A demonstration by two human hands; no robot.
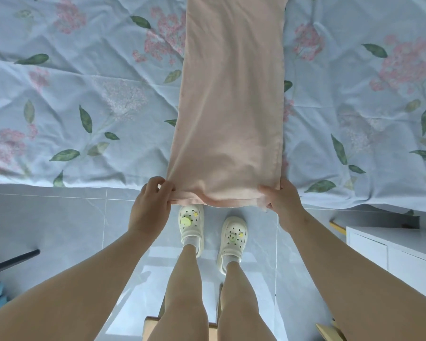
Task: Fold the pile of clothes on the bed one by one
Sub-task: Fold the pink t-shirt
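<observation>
Floral sheets cover the bed (84, 94), where a long pink garment (231, 107) lies flat down the middle. Left hand (151, 205) and right hand (282, 205) each pinch a near corner above white clogs (191, 230).

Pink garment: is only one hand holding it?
No, the left hand and the right hand each hold a near corner of the pink garment.

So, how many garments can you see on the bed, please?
1: a pink garment lengthwise on the bed, near end held by left hand and right hand; more may lie off-frame.
</observation>
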